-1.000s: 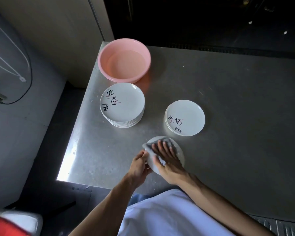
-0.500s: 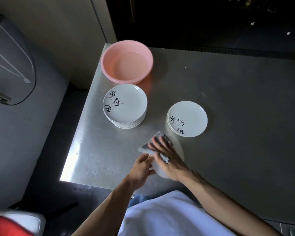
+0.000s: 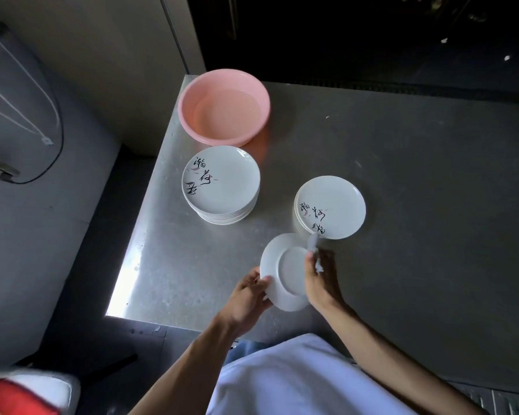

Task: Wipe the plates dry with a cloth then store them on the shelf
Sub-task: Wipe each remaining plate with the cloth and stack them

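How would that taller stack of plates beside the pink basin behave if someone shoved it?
Probably heavy: the stack holds several glazed plates. Being wide and low, it would likely slide on the smooth metal table rather than tip. The plates look like ceramic, so probably breakable if dropped.

A white plate point(image 3: 285, 271) is held tilted with its underside up, and a small pale cloth point(image 3: 312, 245) is bunched against its right rim. Beyond it, a tall stack point(image 3: 222, 184) of white plates with black brush lettering sits to the left. A shorter stack point(image 3: 331, 206) of the same sits to the right, near the cloth.
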Demonstrator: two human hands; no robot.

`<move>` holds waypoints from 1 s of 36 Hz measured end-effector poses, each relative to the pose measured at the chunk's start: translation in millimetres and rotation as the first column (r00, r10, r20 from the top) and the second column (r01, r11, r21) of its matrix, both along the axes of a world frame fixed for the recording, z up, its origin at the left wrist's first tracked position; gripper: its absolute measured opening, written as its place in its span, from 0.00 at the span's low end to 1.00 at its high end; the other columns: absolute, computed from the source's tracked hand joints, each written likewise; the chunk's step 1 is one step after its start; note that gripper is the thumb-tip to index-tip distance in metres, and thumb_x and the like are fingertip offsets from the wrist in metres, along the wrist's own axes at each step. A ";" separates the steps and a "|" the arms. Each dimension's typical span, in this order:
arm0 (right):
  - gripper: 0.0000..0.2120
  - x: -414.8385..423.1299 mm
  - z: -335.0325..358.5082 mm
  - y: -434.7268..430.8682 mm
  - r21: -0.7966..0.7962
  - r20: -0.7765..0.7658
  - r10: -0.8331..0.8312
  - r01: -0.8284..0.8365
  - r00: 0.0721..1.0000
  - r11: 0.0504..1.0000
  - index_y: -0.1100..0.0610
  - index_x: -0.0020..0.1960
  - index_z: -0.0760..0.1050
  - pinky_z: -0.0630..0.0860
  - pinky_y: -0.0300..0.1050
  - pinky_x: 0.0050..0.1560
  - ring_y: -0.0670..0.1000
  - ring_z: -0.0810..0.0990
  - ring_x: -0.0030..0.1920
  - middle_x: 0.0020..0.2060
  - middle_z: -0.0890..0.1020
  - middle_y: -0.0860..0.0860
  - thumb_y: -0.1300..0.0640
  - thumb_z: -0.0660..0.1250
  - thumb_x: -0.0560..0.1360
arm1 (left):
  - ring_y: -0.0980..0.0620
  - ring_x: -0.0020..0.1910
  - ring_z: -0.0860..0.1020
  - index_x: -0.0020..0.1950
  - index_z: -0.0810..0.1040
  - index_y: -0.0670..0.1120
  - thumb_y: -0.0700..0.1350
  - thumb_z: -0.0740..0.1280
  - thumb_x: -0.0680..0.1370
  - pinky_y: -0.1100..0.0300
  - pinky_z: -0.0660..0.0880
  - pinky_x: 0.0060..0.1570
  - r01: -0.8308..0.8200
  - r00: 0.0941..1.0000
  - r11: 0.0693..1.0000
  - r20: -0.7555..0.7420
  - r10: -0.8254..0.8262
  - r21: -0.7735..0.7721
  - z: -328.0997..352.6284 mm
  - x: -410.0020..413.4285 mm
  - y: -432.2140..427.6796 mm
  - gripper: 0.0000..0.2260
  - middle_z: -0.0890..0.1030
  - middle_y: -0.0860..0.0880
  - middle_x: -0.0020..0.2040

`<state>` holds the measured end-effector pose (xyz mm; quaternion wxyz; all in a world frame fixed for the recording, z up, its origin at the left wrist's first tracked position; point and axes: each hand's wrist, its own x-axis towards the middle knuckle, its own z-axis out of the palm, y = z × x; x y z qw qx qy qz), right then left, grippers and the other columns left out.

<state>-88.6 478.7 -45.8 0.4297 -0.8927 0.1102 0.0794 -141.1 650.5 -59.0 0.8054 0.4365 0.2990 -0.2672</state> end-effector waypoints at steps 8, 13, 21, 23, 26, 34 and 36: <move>0.24 -20.3 -6.6 15.3 -0.163 0.254 0.658 -0.640 0.708 0.751 0.48 0.80 0.58 0.52 0.52 0.79 0.50 0.56 0.80 0.79 0.61 0.50 0.44 0.48 0.85 | 0.46 0.56 0.82 0.68 0.80 0.44 0.42 0.65 0.80 0.48 0.80 0.59 0.206 0.978 0.974 0.007 -0.208 0.093 8.8 13.1 12.1 0.17 0.84 0.41 0.61; 0.28 -16.5 -29.6 9.5 -0.342 0.039 0.450 -0.411 0.892 0.845 0.49 0.80 0.60 0.60 0.56 0.75 0.52 0.63 0.77 0.77 0.66 0.51 0.41 0.41 0.84 | 0.44 0.54 0.80 0.66 0.80 0.42 0.41 0.68 0.75 0.49 0.79 0.56 0.226 0.974 0.969 -0.002 -0.227 0.099 4.7 14.2 14.6 0.20 0.83 0.41 0.57; 0.27 -38.5 -15.9 10.4 -0.254 0.150 0.714 -0.671 0.684 0.697 0.53 0.80 0.60 0.53 0.55 0.78 0.52 0.53 0.80 0.80 0.59 0.51 0.44 0.46 0.85 | 0.43 0.54 0.82 0.66 0.79 0.38 0.33 0.67 0.77 0.48 0.81 0.54 0.190 0.981 0.977 0.013 -0.192 0.092 0.2 7.9 10.8 0.17 0.84 0.38 0.56; 0.26 -39.0 -20.0 8.8 -0.343 0.169 0.758 -0.684 0.630 0.644 0.54 0.79 0.62 0.53 0.55 0.78 0.51 0.53 0.80 0.80 0.60 0.50 0.45 0.45 0.85 | 0.42 0.54 0.83 0.65 0.79 0.38 0.32 0.67 0.78 0.47 0.82 0.53 0.170 0.985 0.981 0.023 -0.173 0.094 1.1 5.2 9.2 0.15 0.84 0.37 0.57; 0.28 -30.2 -20.3 6.9 -0.328 0.057 0.429 -0.389 0.901 0.861 0.45 0.81 0.53 0.51 0.51 0.78 0.48 0.54 0.79 0.78 0.60 0.46 0.41 0.38 0.83 | 0.45 0.50 0.82 0.61 0.79 0.40 0.36 0.68 0.79 0.51 0.81 0.50 0.078 0.996 0.997 0.033 -0.079 0.026 -0.3 -0.9 6.7 0.10 0.83 0.41 0.53; 0.26 -21.3 -7.9 17.0 -0.230 0.173 0.490 -0.449 0.854 0.863 0.53 0.80 0.59 0.58 0.52 0.76 0.51 0.61 0.77 0.76 0.67 0.51 0.47 0.47 0.84 | 0.47 0.50 0.82 0.63 0.80 0.43 0.37 0.62 0.82 0.50 0.80 0.53 0.103 0.994 0.991 0.016 -0.105 0.090 9.8 5.6 7.5 0.12 0.85 0.44 0.52; 0.26 -28.3 -14.8 18.2 -0.254 0.214 0.625 -0.575 0.750 0.777 0.57 0.79 0.62 0.59 0.57 0.76 0.53 0.57 0.79 0.78 0.64 0.54 0.46 0.48 0.86 | 0.44 0.54 0.83 0.65 0.81 0.41 0.37 0.62 0.84 0.45 0.80 0.59 0.163 0.984 0.980 0.048 -0.170 0.116 10.2 4.3 9.1 0.12 0.85 0.40 0.58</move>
